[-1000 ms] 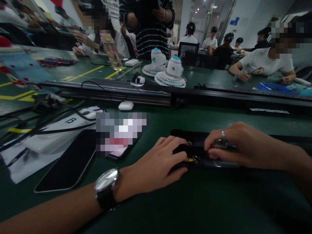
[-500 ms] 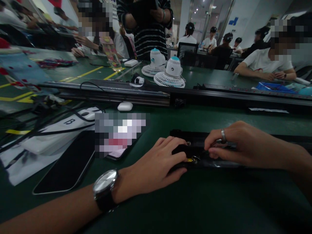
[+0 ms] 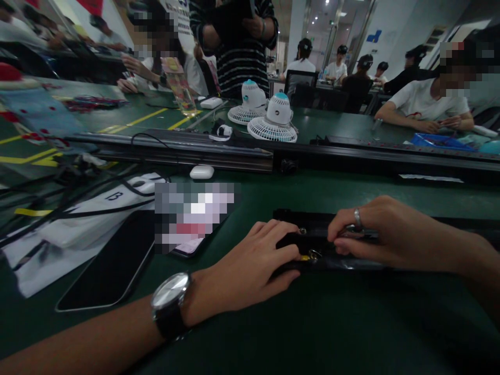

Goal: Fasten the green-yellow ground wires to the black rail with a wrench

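A long black strip-shaped part (image 3: 312, 237) lies across the green table in front of me. My left hand (image 3: 250, 268), with a watch on its wrist, rests curled over the strip's left end and presses it down. My right hand (image 3: 385, 234), wearing a ring, pinches something small and thin against the strip; its fingers are closed. Between the two hands a small yellow piece and a metal ring (image 3: 312, 255) show on the strip.
A dark phone (image 3: 111, 265) lies at the left beside white papers and black cables (image 3: 78, 208). A white earbud case (image 3: 201, 171) sits near a black rail (image 3: 234, 151). Two small white fans (image 3: 273, 117) stand beyond it. Other people sit and stand around the tables.
Almost nothing has moved; both hands stay on the black strip, and my right fingers have shifted slightly over it.
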{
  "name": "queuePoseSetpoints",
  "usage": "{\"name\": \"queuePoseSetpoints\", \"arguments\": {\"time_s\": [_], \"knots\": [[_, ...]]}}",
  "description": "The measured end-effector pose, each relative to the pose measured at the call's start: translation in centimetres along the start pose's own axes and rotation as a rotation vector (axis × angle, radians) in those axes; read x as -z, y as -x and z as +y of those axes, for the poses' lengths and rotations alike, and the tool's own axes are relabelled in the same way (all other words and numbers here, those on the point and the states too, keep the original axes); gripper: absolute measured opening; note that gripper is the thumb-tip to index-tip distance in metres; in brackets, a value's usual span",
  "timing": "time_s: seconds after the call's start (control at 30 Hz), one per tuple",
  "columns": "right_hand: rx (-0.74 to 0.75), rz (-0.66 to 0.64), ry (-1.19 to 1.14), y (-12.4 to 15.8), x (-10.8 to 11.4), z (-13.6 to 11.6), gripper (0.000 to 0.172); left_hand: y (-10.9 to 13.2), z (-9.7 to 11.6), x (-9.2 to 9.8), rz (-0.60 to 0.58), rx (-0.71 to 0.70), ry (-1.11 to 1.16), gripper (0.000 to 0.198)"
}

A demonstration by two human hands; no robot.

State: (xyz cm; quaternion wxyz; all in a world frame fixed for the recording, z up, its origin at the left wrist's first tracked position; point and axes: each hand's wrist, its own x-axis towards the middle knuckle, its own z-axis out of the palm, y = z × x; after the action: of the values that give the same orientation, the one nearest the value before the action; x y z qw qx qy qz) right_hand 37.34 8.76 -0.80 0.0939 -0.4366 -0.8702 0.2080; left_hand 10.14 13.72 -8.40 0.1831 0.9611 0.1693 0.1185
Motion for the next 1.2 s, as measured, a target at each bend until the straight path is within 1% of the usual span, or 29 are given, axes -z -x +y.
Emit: {"name": "queuePoseSetpoints", "arguments": {"time_s": [0.23, 0.43, 0.67, 0.83, 1.0, 1.2], "knots": [[0.026, 0.005, 0.007, -0.02, -0.02, 0.26, 0.011, 0.07, -0.04, 0.03, -0.016, 0.006, -0.002, 0.02], [0.01, -0.044, -0.025, 0.24, 0.21, 0.28, 0.015, -0.06, 0.06, 0.03, 0.013, -0.001, -0.01, 0.019], [0.039, -0.03, -0.043, 0.11, 0.15, 0.49, 0.015, 0.01, -0.08, -0.09, 0.02, -0.012, -0.016, 0.018], [0.041, -0.033, -0.032, 0.21, 0.15, 0.47, 0.016, -0.01, -0.1, -0.13, -0.006, -0.006, -0.016, 0.019], [0.042, -0.05, -0.025, 0.32, 0.19, 0.42, 0.017, -0.02, -0.08, -0.16, -0.004, -0.008, -0.013, 0.019], [0.046, -0.034, -0.031, 0.23, 0.15, 0.31, 0.017, -0.02, 0.01, -0.06, 0.014, -0.009, -0.005, 0.019]]}}
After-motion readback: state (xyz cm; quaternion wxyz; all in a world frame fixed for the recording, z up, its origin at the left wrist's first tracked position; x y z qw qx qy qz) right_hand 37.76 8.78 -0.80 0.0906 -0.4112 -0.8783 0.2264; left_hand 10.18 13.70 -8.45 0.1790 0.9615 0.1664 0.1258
